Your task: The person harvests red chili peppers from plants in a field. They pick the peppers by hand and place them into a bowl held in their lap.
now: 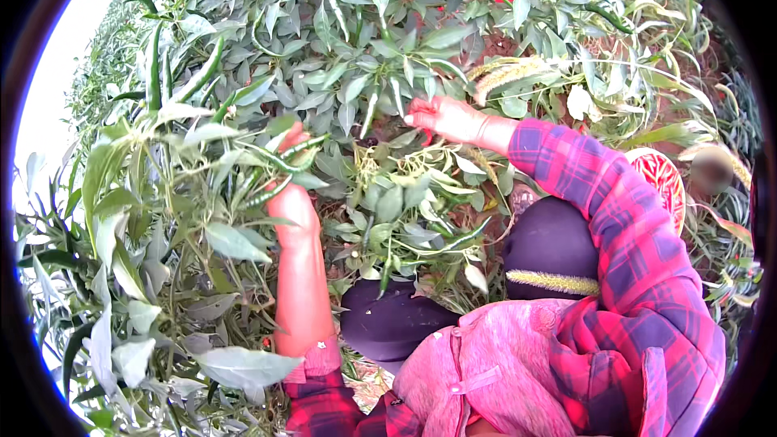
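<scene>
My left hand (pixel 293 204) reaches up among the leafy chili plants on the left, its fingers partly hidden by leaves. Slim green chili peppers (pixel 279 160) lie across its palm and between its fingers, which appear curled round them. Farther right, my right hand (pixel 447 119) is closed, fingers bent together at the edge of the middle plant (pixel 356 73). Just under those fingers shows a bright red piece (pixel 427 137), which looks like a red chili pepper. Pale green chili peppers (pixel 369 115) hang close to the right fingertips.
Big green chili peppers (pixel 154 69) stand up on the left plant. Bent stems with leaves (pixel 388 202) lie between my arms, before my dark-clad knees (pixel 550 239). Seedy grass heads (pixel 514 73) and a red-and-white rounded thing (pixel 660 186) are at the right.
</scene>
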`<action>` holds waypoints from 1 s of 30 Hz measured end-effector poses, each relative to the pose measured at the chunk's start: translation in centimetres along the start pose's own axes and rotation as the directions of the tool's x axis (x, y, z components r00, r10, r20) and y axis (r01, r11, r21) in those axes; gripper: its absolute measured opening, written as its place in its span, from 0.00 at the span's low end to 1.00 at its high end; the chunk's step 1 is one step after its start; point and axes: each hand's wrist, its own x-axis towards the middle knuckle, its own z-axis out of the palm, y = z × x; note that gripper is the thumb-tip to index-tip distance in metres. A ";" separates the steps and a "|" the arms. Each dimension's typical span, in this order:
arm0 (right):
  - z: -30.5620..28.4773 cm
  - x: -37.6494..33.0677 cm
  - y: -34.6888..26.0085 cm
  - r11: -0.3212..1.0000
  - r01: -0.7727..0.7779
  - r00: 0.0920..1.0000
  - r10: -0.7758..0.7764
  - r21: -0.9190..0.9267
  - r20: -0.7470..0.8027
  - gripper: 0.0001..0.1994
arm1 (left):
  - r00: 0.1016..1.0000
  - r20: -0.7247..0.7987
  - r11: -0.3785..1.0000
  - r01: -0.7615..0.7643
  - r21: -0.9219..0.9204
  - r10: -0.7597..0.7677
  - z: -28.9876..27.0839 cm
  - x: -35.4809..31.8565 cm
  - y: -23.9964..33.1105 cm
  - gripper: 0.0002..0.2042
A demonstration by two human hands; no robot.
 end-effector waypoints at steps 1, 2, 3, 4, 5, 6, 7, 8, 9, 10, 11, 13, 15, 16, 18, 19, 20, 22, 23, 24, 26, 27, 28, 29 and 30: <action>-0.7 -0.5 -0.7 0.955 -0.031 0.998 0.047 -0.294 0.049 0.15 | 0.967 -0.243 0.988 -0.111 -0.108 0.082 0.0 3.1 0.7 0.24; -0.9 1.2 3.8 0.988 0.119 0.988 -0.127 -0.095 -0.086 0.13 | 0.879 -0.445 0.950 -0.268 -0.158 0.173 0.8 7.0 2.1 0.21; -1.3 0.2 2.8 0.969 0.171 0.984 -0.176 0.181 0.014 0.12 | 0.828 -0.478 0.954 -0.287 0.087 0.293 2.1 9.9 2.2 0.20; -1.7 0.7 4.5 0.981 0.165 0.986 -0.161 0.098 -0.043 0.12 | 0.761 -0.493 0.899 -0.281 0.335 0.422 3.9 12.9 3.4 0.20; -1.9 1.5 6.1 0.988 0.155 0.984 -0.153 0.021 -0.091 0.14 | 0.733 -0.362 0.730 -0.262 0.631 0.576 4.9 15.0 3.8 0.20; -1.5 -1.1 1.4 0.999 -0.022 0.999 0.021 0.030 0.039 0.16 | 0.809 -0.213 0.554 -0.160 0.817 0.548 3.0 15.3 1.6 0.23; -1.6 -1.5 0.7 0.994 -0.097 0.995 0.095 0.050 0.042 0.18 | 0.922 -0.073 0.388 -0.088 0.917 0.381 1.9 15.8 0.6 0.25; -2.1 -1.7 0.6 0.991 -0.129 0.991 0.128 0.034 0.030 0.18 | 0.980 0.065 0.199 -0.103 0.975 0.190 0.6 16.3 -0.5 0.28; -3.6 -2.2 1.5 0.985 -0.169 0.986 0.169 0.022 -0.003 0.18 | 0.962 0.128 0.423 -0.015 0.906 -0.240 1.2 16.5 0.0 0.32; -4.1 -1.8 4.4 0.995 -0.082 0.982 0.090 0.053 -0.168 0.17 | 0.946 0.140 0.309 -0.046 0.950 -0.291 2.4 15.7 -0.3 0.33; -5.4 -2.4 5.5 0.988 -0.107 0.974 0.127 0.113 -0.186 0.16 | 0.943 0.147 0.223 -0.080 0.972 -0.299 3.6 14.4 -0.7 0.33; -7.3 -4.1 5.0 0.901 -0.343 0.910 0.389 0.264 -0.145 0.14 | 0.952 0.151 0.076 -0.135 0.988 -0.267 4.8 11.9 -2.0 0.35; -7.3 -4.8 4.9 0.882 -0.371 0.894 0.424 0.291 -0.146 0.13 | 0.944 0.154 0.121 -0.123 0.985 -0.291 5.2 9.8 -1.1 0.35; -7.3 -5.0 5.2 0.872 -0.386 0.884 0.443 0.302 -0.148 0.12 | 0.945 0.172 0.115 -0.145 0.983 -0.279 5.3 9.2 -1.4 0.36; -6.6 -4.5 6.3 0.870 -0.354 0.907 0.409 0.344 -0.100 0.12 | 0.962 0.178 0.076 -0.166 0.983 -0.206 4.5 8.1 -2.6 0.35; -6.4 -4.2 6.8 0.867 -0.337 0.917 0.391 0.366 -0.082 0.11 | 0.964 0.180 0.073 -0.169 0.983 -0.195 4.3 8.0 -3.2 0.35; -6.6 -4.0 6.2 0.881 -0.327 0.932 0.361 0.343 -0.038 0.11 | 0.966 0.178 0.075 -0.167 0.983 -0.185 4.2 7.7 -3.5 0.35; -6.4 -4.6 5.2 0.887 -0.279 0.951 0.309 0.368 -0.025 0.10 | 0.968 0.185 0.079 -0.174 0.982 -0.169 4.2 7.3 -4.2 0.33; -6.3 -4.8 4.3 0.889 -0.252 0.960 0.280 0.382 -0.018 0.10 | 0.969 0.203 0.076 -0.193 0.978 -0.144 4.1 7.1 -4.7 0.33; -6.3 -4.6 3.9 0.877 -0.275 0.956 0.292 0.393 0.017 0.09 | 0.968 0.220 0.073 -0.212 0.974 -0.119 4.0 7.0 -5.2 0.32; -6.0 -4.7 2.1 0.903 -0.165 0.986 0.139 0.396 0.093 0.08 | 0.968 0.235 0.067 -0.230 0.971 -0.083 4.9 6.7 -5.8 0.29; -5.6 -4.4 1.0 0.910 -0.104 0.990 0.058 0.401 0.125 0.07 | 0.970 0.232 0.089 -0.225 0.970 -0.074 5.6 6.7 -5.6 0.30; -4.9 -3.0 0.9 0.921 -0.005 0.994 -0.038 0.389 0.102 0.03 | 0.971 0.232 0.122 -0.223 0.967 -0.056 6.0 6.8 -6.0 0.30; -3.8 -2.6 -1.8 0.932 0.108 0.987 -0.142 0.345 0.075 0.05 | 0.976 0.212 0.158 -0.202 0.967 -0.048 6.0 6.2 -6.8 0.30; -3.2 -1.3 -3.9 0.961 0.189 0.977 -0.205 0.202 0.061 0.08 | 0.972 0.230 0.190 -0.219 0.957 -0.040 6.7 6.1 -6.0 0.30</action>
